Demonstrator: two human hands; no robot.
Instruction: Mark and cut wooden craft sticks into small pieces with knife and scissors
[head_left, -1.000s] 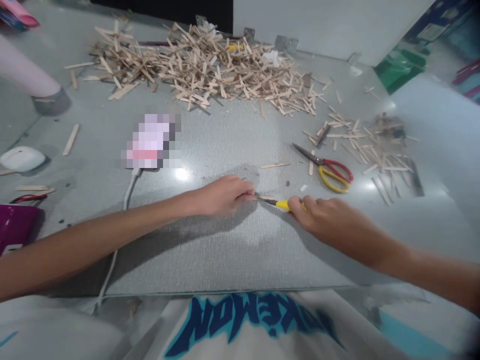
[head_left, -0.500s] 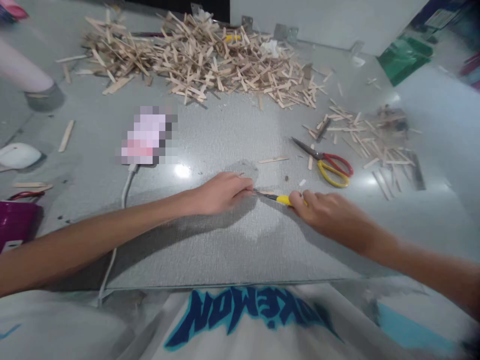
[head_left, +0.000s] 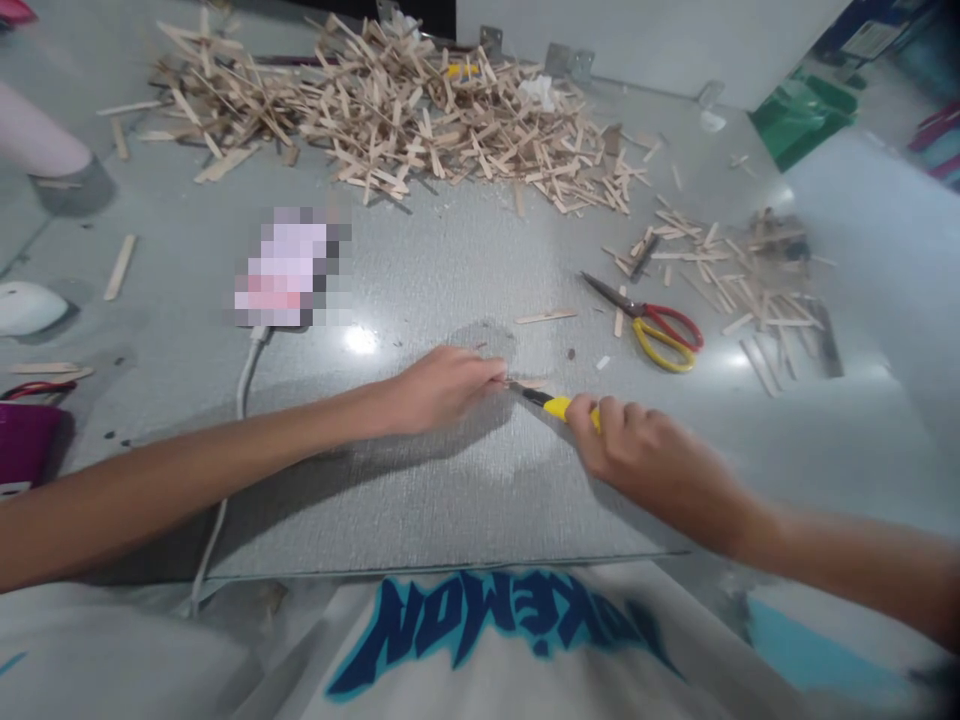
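My left hand (head_left: 442,390) is closed in a pinch at the middle of the table, on a small flat wooden stick (head_left: 534,383) that pokes out to the right of the fingertips. My right hand (head_left: 637,440) wraps round the yellow handle of a utility knife (head_left: 556,406). The knife's blade points left and meets the stick close to the left fingertips. Beyond the right hand lie scissors (head_left: 664,335) with one red and one yellow handle, blades toward the upper left. A single loose wooden stick (head_left: 546,316) rests above the hands.
A big heap of wooden sticks (head_left: 420,120) spreads along the back, with a smaller scatter (head_left: 780,290) at the right. A blurred-out phone (head_left: 281,270) with a white cable (head_left: 241,385) lies left of centre. A white mouse (head_left: 30,308) and a purple case (head_left: 30,440) sit far left.
My right hand has shifted a little left and down, tilting the knife more steeply against the stick. My left hand keeps its pinch in nearly the same place. The view has moved slightly.
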